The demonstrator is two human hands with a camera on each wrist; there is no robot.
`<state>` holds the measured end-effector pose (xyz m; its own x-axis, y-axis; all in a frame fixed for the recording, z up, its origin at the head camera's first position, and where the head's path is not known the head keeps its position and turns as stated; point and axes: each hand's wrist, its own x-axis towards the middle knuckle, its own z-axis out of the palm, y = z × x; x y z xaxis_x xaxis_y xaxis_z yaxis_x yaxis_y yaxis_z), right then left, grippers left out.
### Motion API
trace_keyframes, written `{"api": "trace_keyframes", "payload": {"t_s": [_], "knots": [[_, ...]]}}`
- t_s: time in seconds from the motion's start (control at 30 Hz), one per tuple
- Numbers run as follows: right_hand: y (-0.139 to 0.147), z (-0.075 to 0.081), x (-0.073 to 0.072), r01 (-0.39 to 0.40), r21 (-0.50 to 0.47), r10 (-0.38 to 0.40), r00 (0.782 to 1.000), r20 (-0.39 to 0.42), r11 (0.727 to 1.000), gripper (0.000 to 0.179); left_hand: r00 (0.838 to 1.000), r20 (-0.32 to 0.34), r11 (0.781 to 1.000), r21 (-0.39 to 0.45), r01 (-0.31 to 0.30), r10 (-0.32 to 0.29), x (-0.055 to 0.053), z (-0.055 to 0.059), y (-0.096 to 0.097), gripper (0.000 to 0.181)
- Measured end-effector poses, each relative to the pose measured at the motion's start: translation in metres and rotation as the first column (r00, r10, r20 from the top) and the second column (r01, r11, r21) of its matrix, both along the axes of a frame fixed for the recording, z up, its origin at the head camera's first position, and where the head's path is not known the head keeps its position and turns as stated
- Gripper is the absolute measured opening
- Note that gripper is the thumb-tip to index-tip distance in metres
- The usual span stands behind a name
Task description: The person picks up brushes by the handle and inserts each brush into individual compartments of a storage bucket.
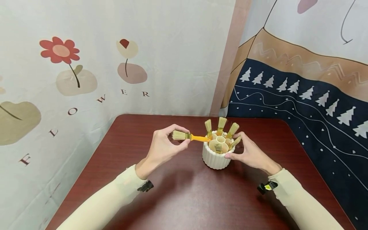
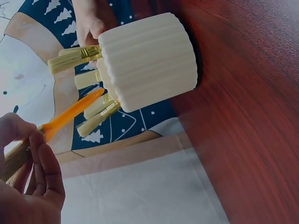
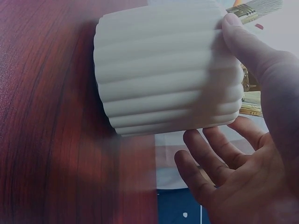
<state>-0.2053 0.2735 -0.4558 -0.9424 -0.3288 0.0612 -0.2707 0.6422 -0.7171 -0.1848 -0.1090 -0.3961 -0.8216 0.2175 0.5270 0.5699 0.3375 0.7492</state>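
My left hand [image 1: 162,145] pinches a paintbrush [image 1: 198,138] at its metal collar. The brush lies roughly level, pale bristles to the left, with the tip of its orange handle at the left rim of a white ribbed brush holder [image 1: 216,162]. In the left wrist view that handle [image 2: 70,115] points at the holder's opening. My right hand [image 1: 253,152] grips the holder from the right, thumb on the near side of the rim and fingers round the far side. Several paintbrushes [image 1: 221,123] stand bristles up in the outer compartments, around a round central tube [image 1: 220,139].
The holder stands on a dark red wooden table [image 1: 138,134], toward its far edge. Behind rises a pale cloth [image 1: 178,57] printed with flowers and letters. On the right hangs a dark blue cloth [image 1: 273,99] with white trees.
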Motion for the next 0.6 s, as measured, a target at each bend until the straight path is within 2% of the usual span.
{"api": "trace_keyframes", "payload": {"t_s": [0.37,0.6], "knots": [[0.001,0.002,0.000,0.002,0.005,-0.002,1.000,0.003,1.000,0.084,0.999,0.010,0.999,0.034,0.035,-0.035,-0.003,-0.004,0.016,0.030],[0.002,0.001,-0.001,0.002,0.001,-0.002,1.000,-0.003,1.000,0.084,0.999,-0.017,0.999,0.003,0.032,-0.032,-0.002,-0.008,0.027,0.026]]}}
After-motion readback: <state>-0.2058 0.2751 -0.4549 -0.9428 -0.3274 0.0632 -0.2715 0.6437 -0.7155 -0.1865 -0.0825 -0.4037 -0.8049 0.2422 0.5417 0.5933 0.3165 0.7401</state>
